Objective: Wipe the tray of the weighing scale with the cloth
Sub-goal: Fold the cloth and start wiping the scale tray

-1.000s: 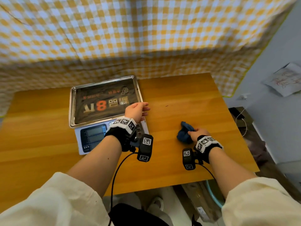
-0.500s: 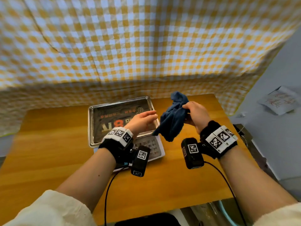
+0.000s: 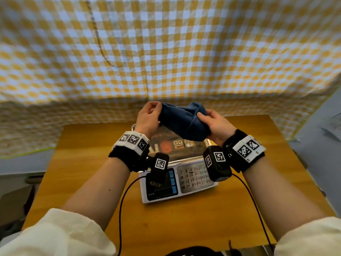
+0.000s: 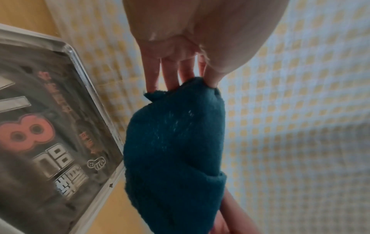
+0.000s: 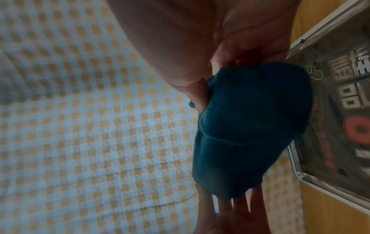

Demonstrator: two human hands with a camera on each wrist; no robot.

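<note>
A dark blue cloth (image 3: 182, 122) is held up in the air between both hands, above the far part of a weighing scale (image 3: 178, 179) that sits near the middle of a wooden tabletop (image 3: 258, 182). The left hand (image 3: 147, 120) pinches one end of the cloth between thumb and fingertips; the right hand (image 3: 215, 125) grips the other end, thumb laid over the fold. Neither hand is free.

The cloth sags in a loose bundle between the two grips, so it is judged soft, light and limp — easily bunched, unlikely to slip. It would best be gathered into a pad under one palm before being pressed onto the tray (image 3: 186, 156). The tray is metal with a raised rim and looks rigid and smooth; its corners may trap the cloth's edge.

From the head view, the tray is largely hidden behind the cloth and wrists, though the keypad (image 3: 191, 177) and display panel (image 3: 162, 187) on the near side are plain. The left wrist view shows what the head view hides — the tray's rim (image 4: 96, 101) and a printed sheet with a red figure 8 (image 4: 28, 136) lying inside it, plus the left fingers (image 4: 170, 74) clamped on the cloth's top edge. The right wrist view shows the cloth's folded seam (image 5: 230, 142) and the opposite tray corner (image 5: 360, 177). A yellow checked curtain (image 3: 166, 43) hangs behind the far edge.
</note>
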